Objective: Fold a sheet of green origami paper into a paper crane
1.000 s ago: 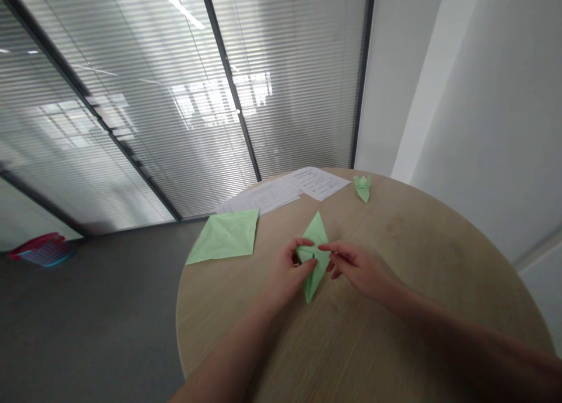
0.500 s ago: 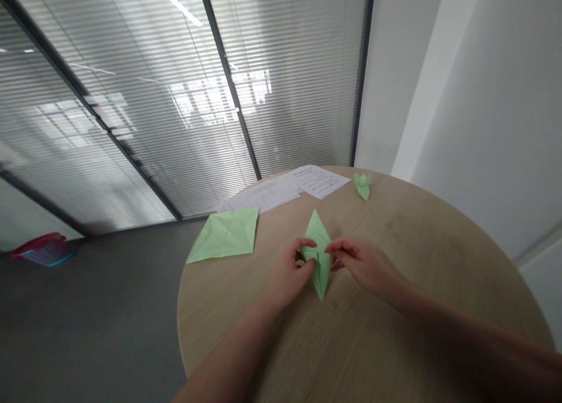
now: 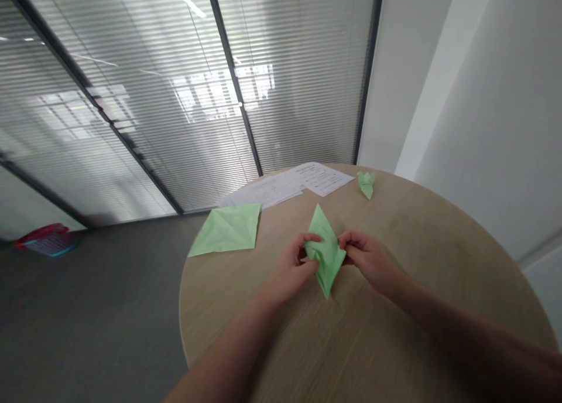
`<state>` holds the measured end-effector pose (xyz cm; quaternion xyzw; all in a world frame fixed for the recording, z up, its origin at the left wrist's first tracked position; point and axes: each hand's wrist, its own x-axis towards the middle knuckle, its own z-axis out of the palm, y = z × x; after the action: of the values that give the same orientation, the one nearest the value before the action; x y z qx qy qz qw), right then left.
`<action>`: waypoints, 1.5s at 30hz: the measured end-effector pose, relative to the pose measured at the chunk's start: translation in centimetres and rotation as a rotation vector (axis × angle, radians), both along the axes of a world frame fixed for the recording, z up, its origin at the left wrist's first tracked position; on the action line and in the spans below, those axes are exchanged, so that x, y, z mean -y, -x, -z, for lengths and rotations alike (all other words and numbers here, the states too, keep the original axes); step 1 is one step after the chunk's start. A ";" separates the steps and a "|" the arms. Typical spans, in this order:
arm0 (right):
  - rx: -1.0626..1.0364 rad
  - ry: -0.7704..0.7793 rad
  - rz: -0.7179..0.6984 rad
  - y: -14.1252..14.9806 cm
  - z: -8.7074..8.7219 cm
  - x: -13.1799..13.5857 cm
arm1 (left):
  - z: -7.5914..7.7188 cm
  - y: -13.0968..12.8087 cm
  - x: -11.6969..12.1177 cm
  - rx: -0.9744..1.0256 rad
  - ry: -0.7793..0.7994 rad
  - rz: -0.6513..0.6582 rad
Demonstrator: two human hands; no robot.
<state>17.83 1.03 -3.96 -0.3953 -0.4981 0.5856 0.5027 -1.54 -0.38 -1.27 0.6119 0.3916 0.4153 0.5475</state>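
Note:
A folded sheet of light green paper (image 3: 327, 250), diamond-shaped with pointed top and bottom, is held between my two hands above the round table. My left hand (image 3: 299, 265) grips its left edge, with the thumb and fingers on the paper. At the right corner, my right hand (image 3: 362, 253) pinches a flap between thumb and fingers. Part of the paper's sides is hidden by my fingertips. A flat, creased green sheet (image 3: 230, 230) lies to the left of my hands. Further back on the right stands a small folded green paper figure (image 3: 366, 183).
Printed white sheets (image 3: 325, 179) overlap at the far side of the round wooden table (image 3: 439, 239). A red and blue plastic basket (image 3: 48, 242) is on the grey floor at left. Glass panels with blinds (image 3: 302, 110) and a white wall (image 3: 496, 110) stand behind.
The right flap of the folded green paper has been drawn outward to the right by my right hand, so the diamond looks wider. My left hand keeps its grip. The view has shifted slightly.

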 end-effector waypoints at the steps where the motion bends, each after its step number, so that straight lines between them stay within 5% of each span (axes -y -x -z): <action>1: -0.023 0.017 0.004 -0.1 -0.1 0.0 | -0.3 0.1 0.0 0.053 0.017 0.030; 6: -0.117 0.074 0.028 -0.3 -0.5 0.0 | -0.9 0.3 0.2 0.198 0.035 0.074; 20: -0.263 0.137 -0.051 -0.4 -1.0 0.0 | -0.3 0.2 0.1 -0.001 -0.218 -0.068; 28: -0.122 -0.113 -0.109 0.2 -0.4 0.8 | 0.1 0.3 -0.5 -0.023 -0.302 -0.125; 33: -0.029 -0.110 -0.098 0.5 -0.2 1.0 | 0.1 0.0 -0.4 -0.071 -0.330 -0.129; 45: -0.092 -0.075 -0.180 0.0 -1.1 1.0 | 0.1 0.4 -0.9 0.148 0.022 -0.204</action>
<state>17.88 -0.01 -2.83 -0.3028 -0.5296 0.6269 0.4846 -1.93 0.55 -1.38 0.5306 0.4149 0.5085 0.5363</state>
